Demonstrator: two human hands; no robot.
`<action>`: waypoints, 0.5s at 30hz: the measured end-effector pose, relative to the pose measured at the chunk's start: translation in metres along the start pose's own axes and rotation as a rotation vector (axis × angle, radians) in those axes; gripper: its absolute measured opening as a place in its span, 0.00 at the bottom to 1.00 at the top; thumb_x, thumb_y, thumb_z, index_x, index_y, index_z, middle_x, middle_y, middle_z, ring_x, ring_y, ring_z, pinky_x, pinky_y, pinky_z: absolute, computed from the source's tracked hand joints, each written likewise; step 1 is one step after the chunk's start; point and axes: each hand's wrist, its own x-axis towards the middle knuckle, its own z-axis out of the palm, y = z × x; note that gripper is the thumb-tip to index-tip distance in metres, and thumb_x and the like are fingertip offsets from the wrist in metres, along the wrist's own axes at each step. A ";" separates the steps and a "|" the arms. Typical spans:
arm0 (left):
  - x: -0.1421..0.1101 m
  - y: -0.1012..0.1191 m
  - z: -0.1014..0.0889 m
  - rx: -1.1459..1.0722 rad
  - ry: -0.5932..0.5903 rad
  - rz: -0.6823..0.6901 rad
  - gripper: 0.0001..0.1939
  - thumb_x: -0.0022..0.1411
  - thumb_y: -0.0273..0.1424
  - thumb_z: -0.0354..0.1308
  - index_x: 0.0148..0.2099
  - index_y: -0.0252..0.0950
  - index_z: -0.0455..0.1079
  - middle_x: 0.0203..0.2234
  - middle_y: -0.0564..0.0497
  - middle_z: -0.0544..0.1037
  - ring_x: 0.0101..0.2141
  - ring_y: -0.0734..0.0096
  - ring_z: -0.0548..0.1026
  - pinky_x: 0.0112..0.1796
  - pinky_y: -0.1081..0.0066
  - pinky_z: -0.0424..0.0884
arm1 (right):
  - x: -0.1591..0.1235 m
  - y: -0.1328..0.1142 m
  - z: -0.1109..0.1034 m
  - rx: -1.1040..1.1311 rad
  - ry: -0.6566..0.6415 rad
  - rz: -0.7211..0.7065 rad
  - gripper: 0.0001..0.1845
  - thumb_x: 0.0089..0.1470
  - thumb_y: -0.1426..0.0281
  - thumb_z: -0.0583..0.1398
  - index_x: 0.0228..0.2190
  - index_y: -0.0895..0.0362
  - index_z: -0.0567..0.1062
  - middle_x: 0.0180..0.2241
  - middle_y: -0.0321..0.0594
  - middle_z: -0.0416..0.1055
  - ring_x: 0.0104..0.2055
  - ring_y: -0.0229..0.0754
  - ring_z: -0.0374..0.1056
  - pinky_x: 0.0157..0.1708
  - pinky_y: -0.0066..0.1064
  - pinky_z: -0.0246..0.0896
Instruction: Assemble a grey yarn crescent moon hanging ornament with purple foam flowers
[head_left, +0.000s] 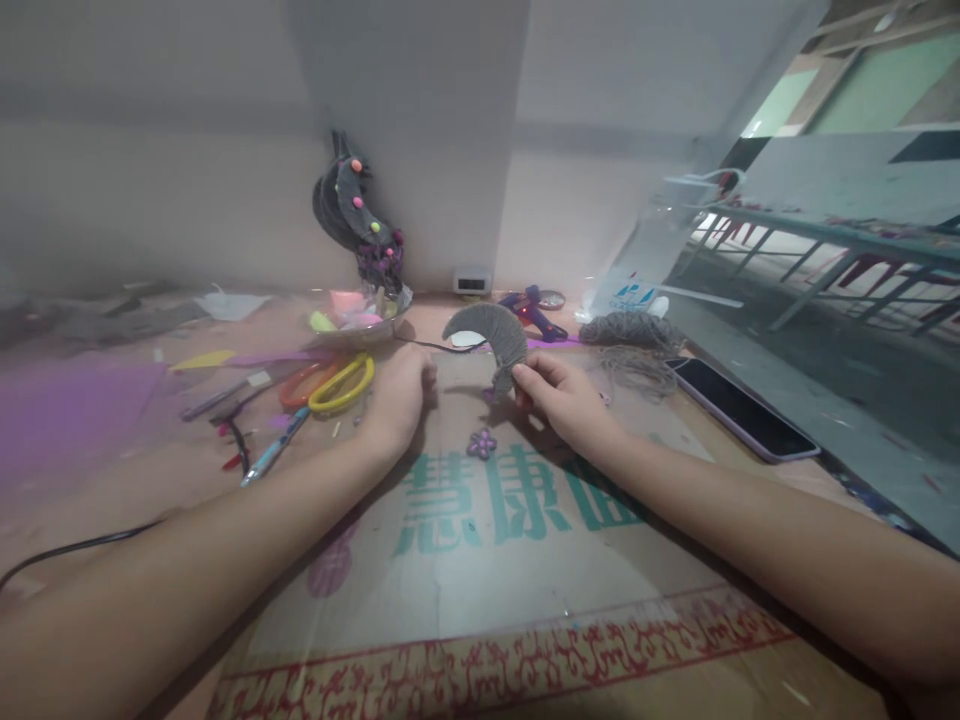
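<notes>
A crescent wrapped in grey yarn is pinched at its lower end by my right hand, thumb on the near side. It stands curved over the cardboard with its tip pointing left. My left hand rests to the left, near the scissors and the bowl, its fingers curled inward; whatever they may hold is hidden. Between the hands a small purple flower lies on the printed cardboard.
Left are scissors with yellow and orange handles, a blue pen and a bowl of bits. Behind stand a decorated grey crescent and a glue gun. Grey yarn and a phone lie right.
</notes>
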 end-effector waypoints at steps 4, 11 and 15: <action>0.000 -0.001 0.002 -0.019 -0.027 0.037 0.13 0.60 0.36 0.49 0.25 0.38 0.60 0.20 0.55 0.63 0.23 0.73 0.64 0.25 0.74 0.63 | 0.002 0.002 -0.001 0.110 -0.004 0.016 0.17 0.56 0.56 0.58 0.25 0.55 0.65 0.20 0.30 0.63 0.21 0.32 0.57 0.24 0.26 0.53; -0.012 0.020 0.001 0.088 -0.339 0.217 0.16 0.61 0.43 0.56 0.41 0.35 0.73 0.35 0.48 0.77 0.37 0.67 0.74 0.43 0.69 0.68 | 0.001 -0.002 -0.002 0.089 -0.118 -0.033 0.15 0.56 0.57 0.58 0.27 0.56 0.69 0.23 0.31 0.64 0.25 0.34 0.60 0.28 0.27 0.56; -0.017 0.036 -0.001 0.047 -0.357 0.126 0.14 0.60 0.41 0.59 0.32 0.34 0.72 0.29 0.50 0.76 0.35 0.67 0.74 0.40 0.71 0.68 | 0.001 -0.006 -0.003 0.036 -0.162 -0.066 0.17 0.58 0.56 0.57 0.29 0.57 0.72 0.26 0.34 0.68 0.28 0.36 0.63 0.31 0.29 0.60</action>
